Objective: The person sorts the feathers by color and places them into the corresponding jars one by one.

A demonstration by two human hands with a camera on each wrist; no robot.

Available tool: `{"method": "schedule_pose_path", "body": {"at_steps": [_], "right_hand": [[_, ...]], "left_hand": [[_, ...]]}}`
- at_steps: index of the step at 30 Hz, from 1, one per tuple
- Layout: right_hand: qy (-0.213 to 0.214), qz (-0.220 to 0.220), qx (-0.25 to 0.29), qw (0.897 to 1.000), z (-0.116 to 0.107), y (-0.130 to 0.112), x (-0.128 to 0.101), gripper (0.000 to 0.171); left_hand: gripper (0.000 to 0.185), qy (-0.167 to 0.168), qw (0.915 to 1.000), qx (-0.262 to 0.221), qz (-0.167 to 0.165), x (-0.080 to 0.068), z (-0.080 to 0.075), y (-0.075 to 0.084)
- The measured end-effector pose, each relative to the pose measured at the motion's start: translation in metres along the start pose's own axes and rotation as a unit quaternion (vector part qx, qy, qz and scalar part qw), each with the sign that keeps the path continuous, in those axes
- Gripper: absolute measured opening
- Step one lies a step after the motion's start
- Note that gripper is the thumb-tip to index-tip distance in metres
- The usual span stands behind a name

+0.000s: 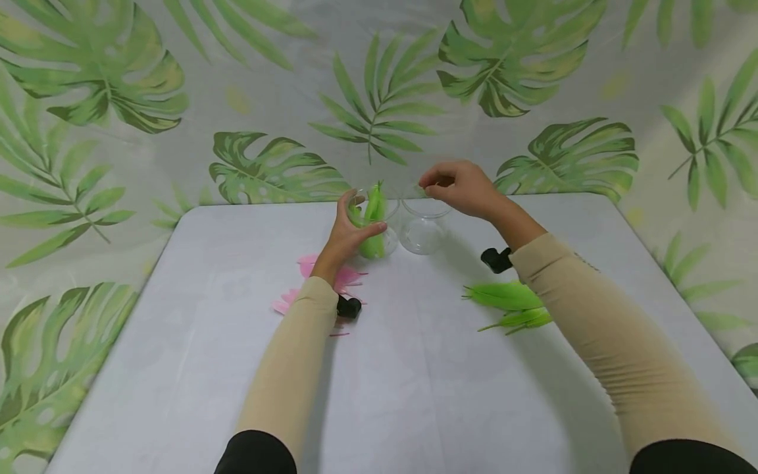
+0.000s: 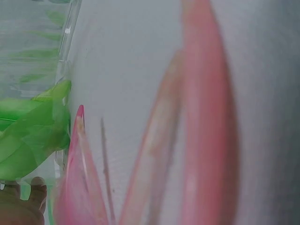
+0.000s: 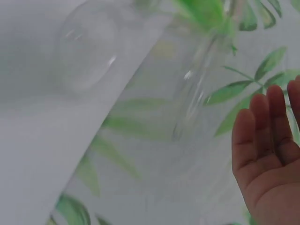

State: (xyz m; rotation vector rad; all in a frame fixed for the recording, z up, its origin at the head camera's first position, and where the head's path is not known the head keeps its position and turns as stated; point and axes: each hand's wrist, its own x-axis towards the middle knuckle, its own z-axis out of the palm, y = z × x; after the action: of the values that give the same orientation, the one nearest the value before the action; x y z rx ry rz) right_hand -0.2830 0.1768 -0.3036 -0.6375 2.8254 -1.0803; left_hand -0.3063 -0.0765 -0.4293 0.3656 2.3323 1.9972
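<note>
Near the back edge of the table, my left hand (image 1: 349, 234) grips a clear round container (image 1: 391, 240), thumb on its near side and fingers round its left. Green feathers (image 1: 374, 210) stand inside it; the left wrist view shows them through the clear wall. A second clear container (image 1: 422, 237) sits beside it on the right. My right hand (image 1: 464, 189) hovers at that container's upper rim, and its fingers look loosely bent and bare in the right wrist view.
Pink feathers (image 1: 343, 278) lie on the white table (image 1: 408, 395) under my left forearm. More green feathers (image 1: 506, 296) lie at the right, partly behind my right sleeve (image 1: 592, 336). A leaf-patterned backdrop (image 1: 266, 79) hangs behind the table's back edge.
</note>
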Motion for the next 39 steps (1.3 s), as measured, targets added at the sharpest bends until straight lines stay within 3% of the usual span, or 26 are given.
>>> {"method": "schedule_pose_path", "body": {"at_steps": [7,14,22,30,39], "right_hand": [[-0.074,-0.057,-0.111,0.989,-0.008,0.038,-0.056,0.02],[-0.118,-0.072,-0.153,0.979,0.01,0.074,-0.089,0.016],[-0.164,-0.056,-0.174,0.969,0.044,0.086,-0.094,0.013],[-0.158,-0.057,-0.172,0.971,0.057,0.094,-0.098,0.003],[-0.15,-0.044,-0.127,0.979,0.047,0.091,-0.098,0.006]], "left_hand": [[0.099,0.004,0.9999,0.007,0.009,0.0,0.001,0.0],[0.097,0.011,0.9999,0.002,0.007,-0.001,-0.002,0.001],[0.097,0.009,0.9998,-0.013,0.011,-0.003,-0.001,0.002],[0.099,0.007,0.9999,-0.003,0.011,0.001,0.003,-0.003],[0.099,-0.009,0.9998,-0.015,-0.007,-0.014,-0.001,0.025]]}}
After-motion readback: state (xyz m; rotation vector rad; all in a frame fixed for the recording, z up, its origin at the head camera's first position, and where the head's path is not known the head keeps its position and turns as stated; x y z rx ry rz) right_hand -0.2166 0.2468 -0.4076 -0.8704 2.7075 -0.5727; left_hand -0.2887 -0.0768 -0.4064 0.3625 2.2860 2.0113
